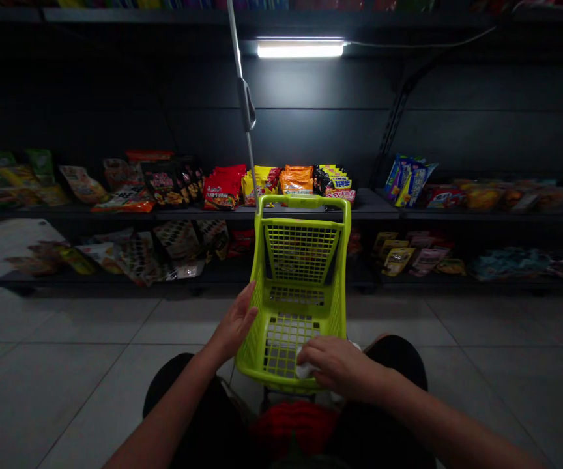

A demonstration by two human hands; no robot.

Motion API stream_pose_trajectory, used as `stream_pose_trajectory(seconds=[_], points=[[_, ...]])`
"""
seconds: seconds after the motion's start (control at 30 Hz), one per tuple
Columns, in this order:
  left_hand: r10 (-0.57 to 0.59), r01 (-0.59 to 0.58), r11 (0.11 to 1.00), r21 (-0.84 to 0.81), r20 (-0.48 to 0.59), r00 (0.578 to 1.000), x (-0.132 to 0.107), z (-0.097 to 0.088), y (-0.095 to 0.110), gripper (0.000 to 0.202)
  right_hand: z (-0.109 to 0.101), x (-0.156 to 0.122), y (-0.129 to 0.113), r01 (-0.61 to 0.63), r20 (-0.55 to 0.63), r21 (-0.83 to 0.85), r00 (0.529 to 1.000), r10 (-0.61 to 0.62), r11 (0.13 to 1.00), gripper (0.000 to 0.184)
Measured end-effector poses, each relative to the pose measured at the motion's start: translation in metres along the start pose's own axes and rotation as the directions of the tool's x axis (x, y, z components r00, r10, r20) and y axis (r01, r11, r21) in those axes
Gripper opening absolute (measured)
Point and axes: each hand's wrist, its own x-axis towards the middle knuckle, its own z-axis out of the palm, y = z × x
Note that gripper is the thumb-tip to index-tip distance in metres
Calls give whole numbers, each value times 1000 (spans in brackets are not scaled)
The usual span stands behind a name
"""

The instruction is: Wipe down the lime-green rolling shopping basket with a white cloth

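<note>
A lime-green plastic shopping basket (336,306) stands tilted in front of my knees, its inside bare. My left hand (235,322) rests flat against the basket's left outer wall, fingers stretched out. Over the basket's near rim, my right hand (337,365) has its fingers curled on a small white cloth or tissue (303,370) pressed against the mesh bottom. A metal pole with a grey handle (247,107) rises from behind the basket.
Dark shelves (374,207) ahead hold rows of snack and noodle packets, red and yellow ones (223,187) right behind the basket. A strip light (301,48) glows above. Pale floor tiles (66,352) spread left and right. Something red (294,426) lies between my knees.
</note>
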Motion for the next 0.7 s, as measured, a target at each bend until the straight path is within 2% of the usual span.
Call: stream_pose_trajectory(seconds=[0.1,0.17,0.23,0.27,0.33,0.4,0.47,0.53,0.6,0.67,0.7], points=[[26,-26,999,39,1,1000,8,4,5,65,-11,8,8,-44,56,46,998,41,998,34],[38,-38,997,69,2,999,10,9,8,64,-20,12,16,-26,119,136,993,10,990,35],[36,-36,995,95,-1,999,12,12,11,63,-28,20,29,2,120,266,992,-36,964,36],[34,-33,994,101,-8,999,16,12,13,62,-31,27,38,5,78,326,996,-32,945,38],[33,-28,995,97,-50,998,31,10,14,64,-40,47,57,-22,-78,404,995,58,915,40],[25,-15,998,65,-145,989,60,5,13,65,-54,77,78,-50,-284,418,941,182,907,43],[-31,30,1000,-8,-265,964,101,0,8,64,-74,115,99,-23,-488,403,841,236,915,45],[-176,134,980,-148,-324,930,145,0,0,65,-98,157,120,51,-658,405,710,252,913,42],[-291,211,942,-261,-318,902,183,6,-9,66,-118,200,137,110,-786,444,524,327,889,38],[-315,223,927,-303,-300,901,206,19,-17,66,-120,238,149,137,-833,514,317,454,847,38],[-312,218,925,-312,-295,903,212,26,-20,66,-111,255,152,153,-820,555,268,507,818,39]])
